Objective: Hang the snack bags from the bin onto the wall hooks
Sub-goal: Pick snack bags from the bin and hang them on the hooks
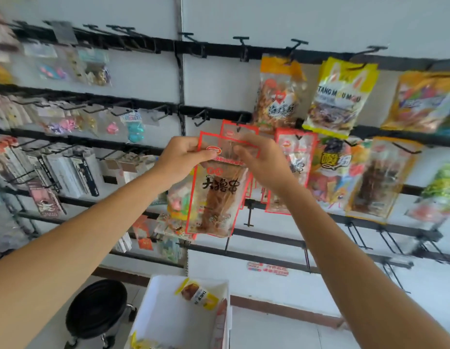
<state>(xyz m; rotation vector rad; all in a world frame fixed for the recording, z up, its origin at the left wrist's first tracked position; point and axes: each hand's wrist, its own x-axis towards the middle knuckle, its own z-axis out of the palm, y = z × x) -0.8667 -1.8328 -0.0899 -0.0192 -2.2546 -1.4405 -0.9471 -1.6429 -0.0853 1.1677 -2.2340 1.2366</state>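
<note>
Against the white wall (pixel 319 18), crossed by black rails (pixel 218 50), both hands hold up a red-edged snack bag (pixel 216 192). The left hand (pixel 183 157) pinches its top left corner and the right hand (pixel 265 163) curls on its top edge, just under a hook (pixel 240 120) (a matching bag hangs there). Below, a white bin (pixel 148 301) holds a yellow bag (pixel 200 294), and a black wheeled stool (pixel 96 307) stands beside it.
</note>
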